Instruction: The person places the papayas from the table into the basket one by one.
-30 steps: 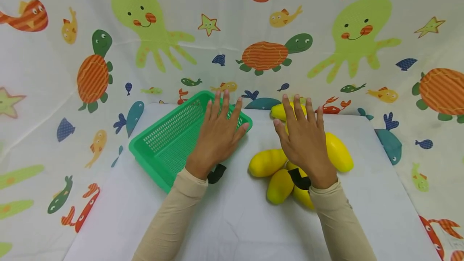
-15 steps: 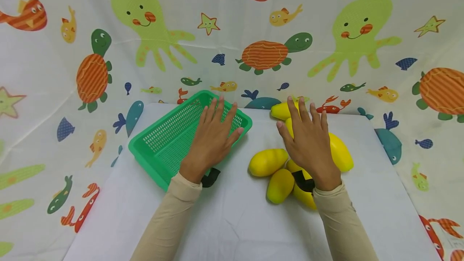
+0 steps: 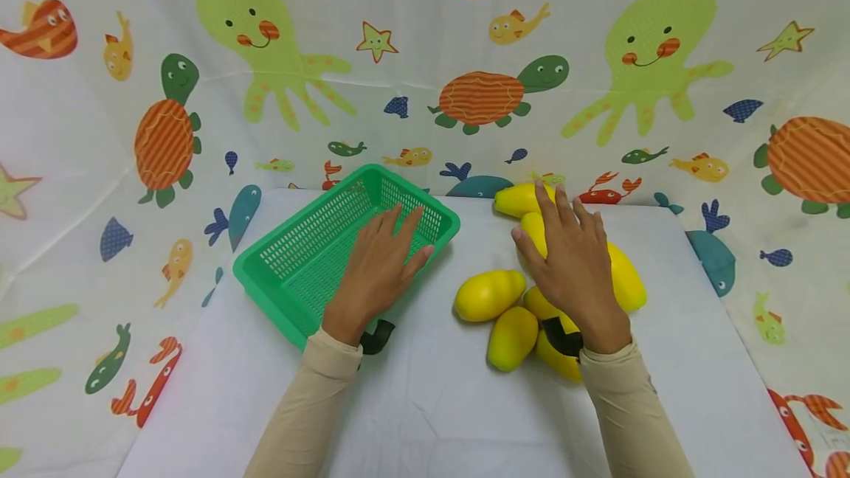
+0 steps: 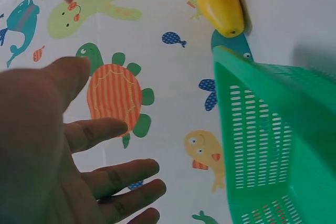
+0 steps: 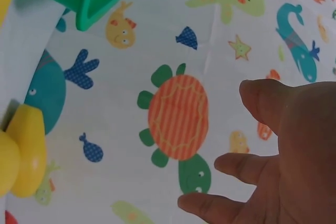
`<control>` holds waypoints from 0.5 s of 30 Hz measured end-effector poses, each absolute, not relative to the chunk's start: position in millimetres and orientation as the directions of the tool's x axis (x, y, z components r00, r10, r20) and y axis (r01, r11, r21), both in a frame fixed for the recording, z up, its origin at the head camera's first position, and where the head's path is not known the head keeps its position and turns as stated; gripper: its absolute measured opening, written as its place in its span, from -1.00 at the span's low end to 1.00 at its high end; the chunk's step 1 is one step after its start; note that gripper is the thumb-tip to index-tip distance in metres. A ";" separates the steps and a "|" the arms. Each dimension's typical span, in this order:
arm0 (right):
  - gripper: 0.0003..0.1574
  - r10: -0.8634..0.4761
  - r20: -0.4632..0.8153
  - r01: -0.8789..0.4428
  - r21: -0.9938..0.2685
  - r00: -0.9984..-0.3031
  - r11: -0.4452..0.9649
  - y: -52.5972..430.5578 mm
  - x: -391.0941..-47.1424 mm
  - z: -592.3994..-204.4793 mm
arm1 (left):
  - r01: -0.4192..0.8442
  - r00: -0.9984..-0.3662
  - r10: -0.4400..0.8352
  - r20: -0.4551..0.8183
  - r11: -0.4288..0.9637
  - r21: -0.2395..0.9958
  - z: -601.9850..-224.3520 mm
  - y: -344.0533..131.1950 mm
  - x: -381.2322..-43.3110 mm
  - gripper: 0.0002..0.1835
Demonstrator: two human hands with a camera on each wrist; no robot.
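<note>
My left hand (image 3: 373, 264) hovers palm down over the right part of a green plastic basket (image 3: 271, 310), fingers spread and holding nothing. In the left wrist view its fingers stand apart from the basket wall (image 4: 257, 129). My right hand (image 3: 574, 264) is held above a group of yellow mango-like fruits, also with spread fingers and nothing in it. One fruit (image 3: 490, 296) lies left of that hand, with a greener one (image 3: 513, 338) just in front. Another fruit (image 3: 518, 200) lies at the back, and a larger one (image 3: 626, 279) is partly hidden behind the right hand.
A white cloth (image 3: 425, 404) covers the table. Behind and at both sides hangs a curtain (image 3: 425, 35) printed with sea animals, meeting the table's back edge. The basket stands at the back left, tilted diagonally to the table edge, its inside showing no fruit.
My left hand has drawn back toward me and a little left, lower over the basket. The right hand has shifted slightly right and toward me. Basket and fruits have stayed put.
</note>
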State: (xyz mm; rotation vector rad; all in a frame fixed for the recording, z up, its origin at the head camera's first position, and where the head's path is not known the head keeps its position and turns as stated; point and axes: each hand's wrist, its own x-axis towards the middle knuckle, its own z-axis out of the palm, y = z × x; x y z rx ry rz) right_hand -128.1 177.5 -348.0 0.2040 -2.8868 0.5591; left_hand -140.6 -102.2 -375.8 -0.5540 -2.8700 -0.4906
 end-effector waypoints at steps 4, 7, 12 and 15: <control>-0.02 -0.086 0.214 -0.161 -0.364 -0.973 0.917 182.8 -125.6 -353.6 | 0.386 -0.917 0.324 0.234 0.869 0.309 -387.8 -104.6 -139.4 -0.31; -0.01 -0.075 0.217 -0.153 -0.370 -0.973 0.916 186.9 -123.3 -358.5 | 0.388 -0.916 0.324 0.238 0.865 0.317 -395.2 -105.9 -138.4 -0.32; -0.01 -0.046 0.213 -0.125 -0.375 -0.976 0.918 193.5 -118.8 -366.9 | 0.395 -0.913 0.324 0.249 0.858 0.330 -404.7 -107.0 -137.1 -0.32; 0.00 -0.034 0.219 -0.117 -0.376 -0.975 0.919 197.5 -116.5 -373.2 | 0.396 -0.912 0.324 0.251 0.855 0.335 -409.9 -107.9 -137.0 -0.33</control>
